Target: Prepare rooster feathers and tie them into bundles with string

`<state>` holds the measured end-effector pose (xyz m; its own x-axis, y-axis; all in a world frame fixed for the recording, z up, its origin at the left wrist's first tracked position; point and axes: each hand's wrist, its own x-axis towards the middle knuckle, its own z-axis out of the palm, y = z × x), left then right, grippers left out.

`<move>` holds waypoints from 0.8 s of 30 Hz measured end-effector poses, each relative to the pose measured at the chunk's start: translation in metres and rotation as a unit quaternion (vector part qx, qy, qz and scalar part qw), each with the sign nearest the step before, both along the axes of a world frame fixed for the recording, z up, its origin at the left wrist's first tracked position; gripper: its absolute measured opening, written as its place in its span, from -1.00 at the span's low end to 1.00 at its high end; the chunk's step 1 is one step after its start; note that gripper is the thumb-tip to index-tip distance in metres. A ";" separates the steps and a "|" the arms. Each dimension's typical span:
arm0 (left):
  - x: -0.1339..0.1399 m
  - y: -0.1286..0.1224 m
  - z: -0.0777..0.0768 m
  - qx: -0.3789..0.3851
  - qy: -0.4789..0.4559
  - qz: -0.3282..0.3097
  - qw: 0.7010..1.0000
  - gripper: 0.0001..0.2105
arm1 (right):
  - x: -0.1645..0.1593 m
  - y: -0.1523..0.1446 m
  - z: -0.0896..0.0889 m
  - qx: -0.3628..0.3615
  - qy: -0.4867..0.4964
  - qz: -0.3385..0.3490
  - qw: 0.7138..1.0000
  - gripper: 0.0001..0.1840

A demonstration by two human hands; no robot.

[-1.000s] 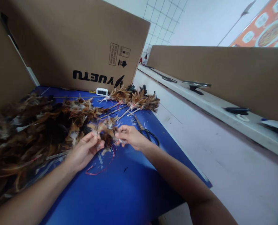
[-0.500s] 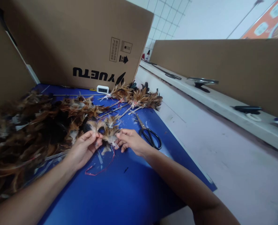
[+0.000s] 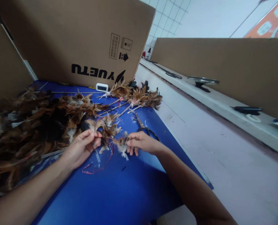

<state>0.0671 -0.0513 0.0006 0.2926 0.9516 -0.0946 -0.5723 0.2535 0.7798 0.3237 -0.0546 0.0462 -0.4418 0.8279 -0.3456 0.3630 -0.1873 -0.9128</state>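
Note:
My left hand is closed in a pinch on a small tuft of brown feathers, whose tips fan out above the fingers. My right hand pinches another tuft, a fluffy grey-brown feather bunch with a pale strip hanging under it. Between the hands lie more loose feathers on the blue table surface. A thin pink string curls below them. Black-handled scissors lie just beyond my right hand, partly hidden by it.
A large feather heap covers the left side. Feather bundles on sticks lie at the back, beside a small white digital timer. A tall cardboard box bounds the far side. On the right ledge sit several tools.
My right hand has moved right, away from the left one, carrying a feather bunch off the loose feathers. My left hand stays nearly in place with its tuft.

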 end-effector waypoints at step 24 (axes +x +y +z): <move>-0.015 0.018 0.007 0.010 -0.015 0.072 0.997 -0.93 | -0.019 0.070 0.016 0.280 -0.084 -0.078 0.953 -0.89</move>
<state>0.0526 -0.0331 0.0073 0.1560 0.9854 -0.0682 -0.6252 0.1520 0.7655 0.3046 0.0152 0.0626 -0.2765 0.9541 0.1152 0.5204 0.2494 -0.8167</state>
